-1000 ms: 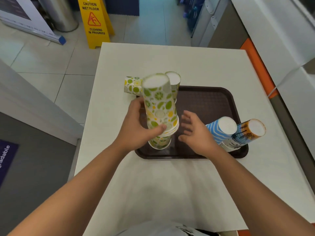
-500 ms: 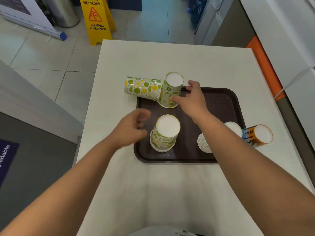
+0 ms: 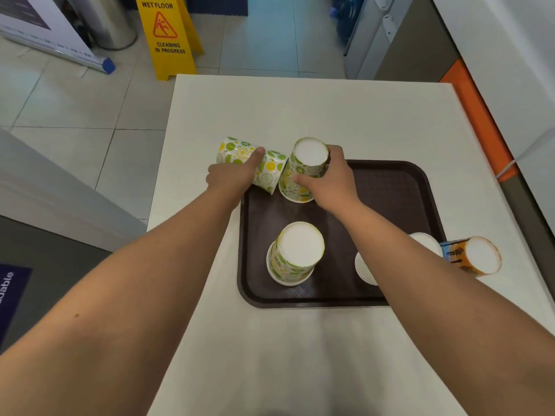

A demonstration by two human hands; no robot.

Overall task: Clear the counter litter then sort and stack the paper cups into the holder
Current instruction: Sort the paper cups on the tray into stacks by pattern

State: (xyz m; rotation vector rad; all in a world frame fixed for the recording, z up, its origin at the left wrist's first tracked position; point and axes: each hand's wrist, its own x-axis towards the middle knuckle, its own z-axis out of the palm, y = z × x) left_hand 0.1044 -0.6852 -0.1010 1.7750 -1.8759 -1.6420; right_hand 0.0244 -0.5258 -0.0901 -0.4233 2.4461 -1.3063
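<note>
A dark brown tray (image 3: 390,205) lies on the white counter (image 3: 300,109). My left hand (image 3: 232,175) wraps a green-and-yellow citrus cup lying on its side (image 3: 240,148) at the tray's far left corner. My right hand (image 3: 327,178) grips an upside-down citrus cup (image 3: 306,163) standing just beside it. A stack of upside-down citrus cups (image 3: 295,253) stands on the tray's near left part. An orange palm-print cup (image 3: 477,256) lies at the tray's right edge. A white-bottomed cup (image 3: 365,265) is mostly hidden behind my right forearm.
A yellow wet-floor sign (image 3: 168,34) stands on the tiled floor past the counter's far edge, with a metal bin (image 3: 105,22) and a banner base (image 3: 60,52) to its left. A grey cabinet and an orange strip (image 3: 477,115) run along the right side.
My left hand let go of the citrus stack, now standing on the tray, and reached to the lying cup. My right hand moved to the far upside-down cup and closed on it.
</note>
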